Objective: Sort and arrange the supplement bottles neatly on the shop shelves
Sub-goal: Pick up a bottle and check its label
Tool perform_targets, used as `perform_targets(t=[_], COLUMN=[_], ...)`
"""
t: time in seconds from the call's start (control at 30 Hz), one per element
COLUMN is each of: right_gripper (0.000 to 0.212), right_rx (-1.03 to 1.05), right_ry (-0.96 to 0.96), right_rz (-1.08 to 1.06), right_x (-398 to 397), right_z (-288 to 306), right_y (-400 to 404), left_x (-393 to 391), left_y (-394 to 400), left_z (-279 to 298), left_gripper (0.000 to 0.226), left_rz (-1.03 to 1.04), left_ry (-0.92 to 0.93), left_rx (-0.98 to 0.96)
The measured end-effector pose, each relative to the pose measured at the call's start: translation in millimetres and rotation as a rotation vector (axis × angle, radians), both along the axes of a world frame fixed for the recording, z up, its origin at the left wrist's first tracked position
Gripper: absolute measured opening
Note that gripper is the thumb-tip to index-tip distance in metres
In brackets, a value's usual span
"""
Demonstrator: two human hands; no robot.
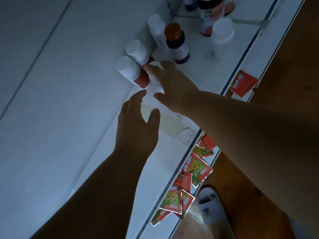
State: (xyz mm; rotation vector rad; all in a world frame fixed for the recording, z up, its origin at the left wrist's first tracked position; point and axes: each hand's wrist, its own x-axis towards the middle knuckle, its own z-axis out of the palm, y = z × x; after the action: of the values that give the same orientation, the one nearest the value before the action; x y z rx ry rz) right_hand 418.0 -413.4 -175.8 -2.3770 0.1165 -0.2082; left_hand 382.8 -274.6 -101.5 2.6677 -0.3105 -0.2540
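Right hand (174,83) reaches in from the right over a white bottle (155,78) on the shelf (107,161). Its fingers are spread along the bottle's right side and over the white cap, thumb low near the bottle's near end. They lie against the bottle; whether they actually close round it I cannot tell (the palm hides the contact).

Left hand (136,121) is just near-left of that bottle, fingers loose and straight, thumb apart, holding nothing. Its fingertips stop just short of the bottle's near end, not touching.

That bottle stands touching the right side of two white-capped bottles with red labels, one nearer (131,73) and one just behind it (139,52), both against the back panel (51,66).

Farther along the panel: a plain white bottle (157,30), then beside it to the right a dark bottle with an orange cap (176,44). Another white bottle (222,35) stands alone toward the front rail (241,62). At the far end, past a divider, two or three more bottles (212,12) are cut off by the frame edge.

Shelf is a flat white board with a worn, stained patch (172,123) just right of the left hand.

On the lower shelf at the right, red and green packets (195,168) lie in a loose overlapping heap. One red tag (243,83) sits at the rail farther along. A white slipper (210,207) is on the wood floor (284,49).
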Motion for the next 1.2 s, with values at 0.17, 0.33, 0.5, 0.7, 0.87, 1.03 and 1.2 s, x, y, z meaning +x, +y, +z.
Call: perform_targets(t=[0.17, 0.33, 0.5, 0.7, 0.87, 1.03, 1.2], right_gripper=[0.052, 0.052, 0.048, 0.033, 0.016, 0.034, 0.042], right_rx=[0.031, 0.491, 1.079, 1.248, 1.245, 1.115, 1.014], right_ry=[-0.123, -0.014, 0.115, 0.105, 0.108, 0.068, 0.024], right_rz=[-0.106, -0.129, -0.161, -0.289, -0.247, -0.122, -0.142], right_x=[3, -40, -110, -201, -248, -247, -212], right_z=[-8, 17, 85, 208, 320, 408, 467], right_y=[3, -7, -45, -118, -178, -227, -260], left_x=[6, -7, -57, -136, -185, -185, -139], left_y=[4, -5, -44, -123, -184, -226, -260], left_z=[-6, 7, 49, 143, 251, 317, 361], left_gripper=[0.049, 0.044, 0.058, 0.055, 0.042, 0.050, 0.054], left_rz=[-0.020, 0.022, 0.022, -0.106, -0.127, -0.201, -0.337], left_ry=[0.008, 0.045, 0.181, 0.346, 0.360, 0.257, 0.094], left_rx=[0.018, -0.071, -0.227, -0.430, -0.568, -0.748, -0.701])
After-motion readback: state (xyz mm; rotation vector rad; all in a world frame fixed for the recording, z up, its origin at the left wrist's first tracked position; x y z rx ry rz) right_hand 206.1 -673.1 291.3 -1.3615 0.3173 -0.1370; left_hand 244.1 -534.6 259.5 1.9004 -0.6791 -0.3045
